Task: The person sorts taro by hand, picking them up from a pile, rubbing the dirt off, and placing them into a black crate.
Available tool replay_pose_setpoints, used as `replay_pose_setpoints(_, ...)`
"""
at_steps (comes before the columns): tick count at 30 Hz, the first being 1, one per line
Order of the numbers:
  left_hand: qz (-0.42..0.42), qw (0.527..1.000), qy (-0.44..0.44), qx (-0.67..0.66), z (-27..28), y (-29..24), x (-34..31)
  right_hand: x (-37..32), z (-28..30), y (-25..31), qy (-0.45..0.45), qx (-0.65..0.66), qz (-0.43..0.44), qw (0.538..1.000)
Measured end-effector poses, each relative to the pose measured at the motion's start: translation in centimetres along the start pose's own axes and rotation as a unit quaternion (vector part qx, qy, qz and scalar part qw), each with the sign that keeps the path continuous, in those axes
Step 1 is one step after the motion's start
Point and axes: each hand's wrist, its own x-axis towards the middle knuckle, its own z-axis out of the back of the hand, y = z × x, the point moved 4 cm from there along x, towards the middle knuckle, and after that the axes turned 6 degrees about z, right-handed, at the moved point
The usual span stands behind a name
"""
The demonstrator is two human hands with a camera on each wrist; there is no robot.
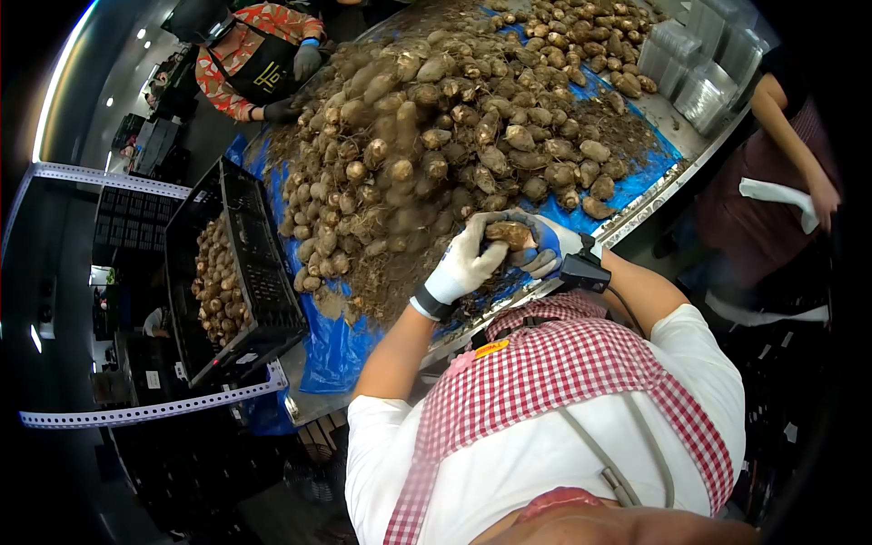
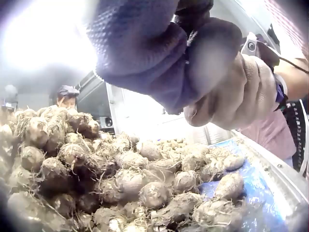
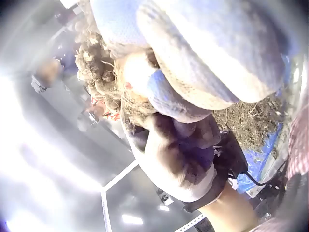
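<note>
In the head view, a brown tuber (image 1: pixel 510 235) is held between two gloved hands above the near edge of a large tuber pile (image 1: pixel 472 127). The left hand (image 1: pixel 465 265) grips its left end, fingers curled round it. Around the other end curl the fingers of the right hand (image 1: pixel 550 247). In the right wrist view the tuber (image 3: pixel 136 70) shows a pale, cut-looking patch beside the right hand (image 3: pixel 207 53), with the left hand (image 3: pixel 178 152) below. The left wrist view has both hands above the pile, the tuber mostly hidden.
Blue sheeting (image 1: pixel 336 350) and loose soil lie under the pile. A black crate (image 1: pixel 259 272) of tubers stands at the left. Clear plastic containers (image 1: pixel 704 91) are at the back right. One person (image 1: pixel 259 64) stands across the table, another (image 1: pixel 772 200) at the right.
</note>
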Motion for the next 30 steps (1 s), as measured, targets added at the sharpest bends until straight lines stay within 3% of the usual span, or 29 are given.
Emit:
replay_pose_setpoints(3, 0.033, 0.994, 0.012, -0.1, -0.5, 2.9, 0.2, -0.2, -0.6, -0.6, -0.04, -0.003, 0.026, 0.999)
replay_pose_setpoints(4, -0.001, 0.995, -0.019, -0.103, -0.6, 3.0, 0.3, -0.7, -0.8, 0.0, -0.074, -0.044, 0.001, 0.996)
replay_pose_setpoints(7, 0.128, 0.968, -0.101, -0.193, 0.9, 3.9, -0.6, -3.9, -2.8, 4.1, -0.194, -0.183, 0.083, 0.96)
replay_pose_setpoints(9, 0.173, 0.939, -0.193, -0.228, 2.8, 5.9, -1.3, -8.3, -4.8, 12.8, -0.268, -0.211, 0.306, 0.889)
replay_pose_setpoints(10, 0.174, 0.937, -0.199, -0.227, 3.3, 6.3, -1.8, -9.7, -10.4, 14.8, -0.356, -0.581, 0.414, 0.604)
replay_pose_setpoints(11, 0.176, 0.935, -0.207, -0.228, 3.5, 6.7, -2.3, -10.6, -13.8, 17.5, -0.35, -0.429, 0.48, 0.68)
replay_pose_setpoints(12, 0.147, 0.945, -0.231, -0.178, 3.3, 8.2, -2.5, -10.7, -16.5, 19.4, -0.234, -0.462, 0.524, 0.676)
replay_pose_setpoints(13, 0.117, 0.951, -0.255, -0.127, 2.9, 10.8, -2.3, -9.8, -17.2, 19.1, -0.261, -0.463, 0.552, 0.643)
replay_pose_setpoints(14, 0.086, 0.954, -0.276, -0.074, 2.9, 12.2, -2.2, -8.1, -16.9, 17.6, -0.309, -0.532, 0.477, 0.627)
replay_pose_setpoints(15, -0.004, 0.943, -0.324, 0.077, 3.1, 11.4, -2.2, -6.3, -16.2, 15.1, -0.355, -0.593, 0.398, 0.603)
replay_pose_setpoints(16, -0.011, 0.925, -0.342, 0.163, 3.1, 10.6, -2.7, -4.3, -16.4, 12.0, -0.426, -0.684, 0.225, 0.547)
replay_pose_setpoints(17, -0.017, 0.9, -0.358, 0.247, 3.0, 9.3, -3.2, -3.5, -13.7, 11.0, -0.4, -0.842, 0.082, 0.353)
replay_pose_setpoints(18, 0.085, 0.929, -0.322, 0.164, 3.3, 9.1, -3.3, -2.9, -11.1, 9.5, -0.416, -0.855, -0.01, 0.308)
replay_pose_setpoints(19, 0.186, 0.938, -0.281, 0.078, 3.5, 8.7, -3.6, -2.3, -9.5, 8.5, -0.35, -0.907, -0.1, 0.214)
replay_pose_setpoints(20, 0.284, 0.93, -0.235, -0.009, 3.2, 9.1, -4.0, -3.2, -6.3, 8.3, -0.3, -0.948, -0.052, 0.089)
replay_pose_setpoints(21, 0.226, 0.937, -0.264, -0.04, 2.9, 9.2, -4.0, -3.3, -4.2, 8.3, -0.362, -0.917, -0.12, 0.118)
replay_pose_setpoints(23, 0.101, 0.936, -0.323, -0.101, 1.7, 9.4, -3.2, -2.6, -1.1, 7.1, -0.386, -0.895, -0.191, 0.116)
replay_pose_setpoints(27, 0.047, 0.944, -0.32, 0.07, 1.4, 7.8, -2.2, -1.0, 0.7, 6.3, -0.377, -0.908, -0.152, 0.102)
replay_pose_setpoints(28, 0.012, 0.942, -0.329, 0.066, 1.5, 7.4, -2.1, -1.2, 0.0, 5.9, -0.354, -0.919, -0.139, 0.097)
replay_pose_setpoints(30, 0.036, 0.95, -0.309, 0.04, 2.0, 6.8, -1.8, -0.4, -2.7, 4.9, -0.289, -0.95, -0.091, 0.08)
